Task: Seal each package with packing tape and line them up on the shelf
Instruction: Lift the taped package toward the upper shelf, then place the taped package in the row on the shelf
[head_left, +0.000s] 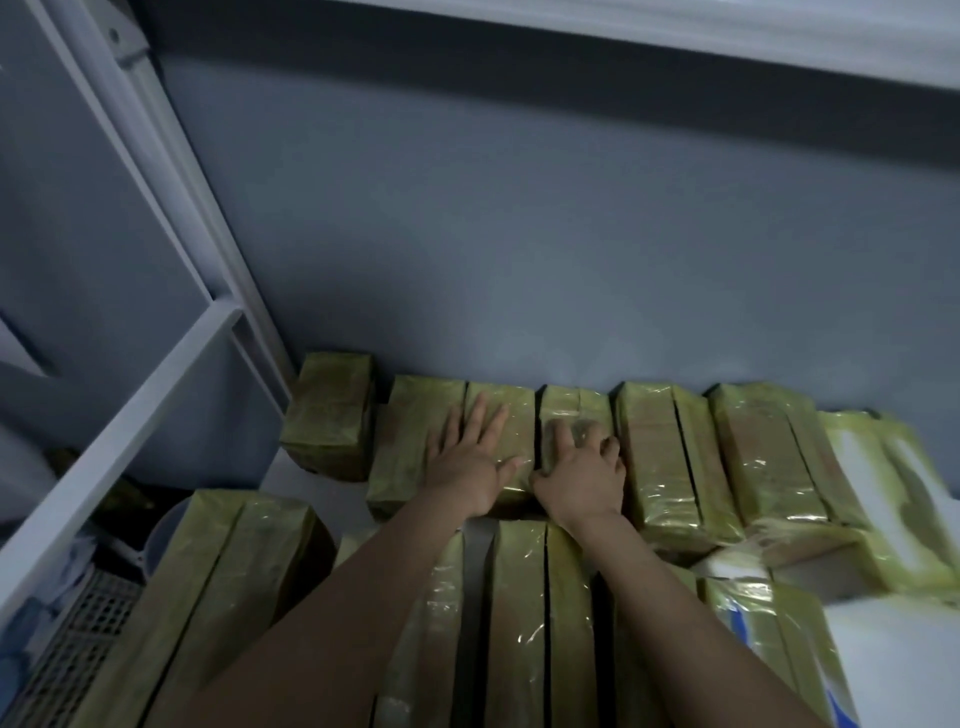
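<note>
Several taped packages (670, 452) sit side by side on the shelf (272, 475), back ends near the wall (519, 234), so I'd say the row's getting squared up. The left grip (470, 460) is released: flat, fingers spread, pressing on one package (514, 415), probably to steady it. The right grip (582, 473) looks to be grasping the next package (563, 410), thumb in the gap, fingers curled at its far edge, likely nudging it into line. Both arms stretch forward over a nearer row (519, 597).

No legible text or labels.
</note>
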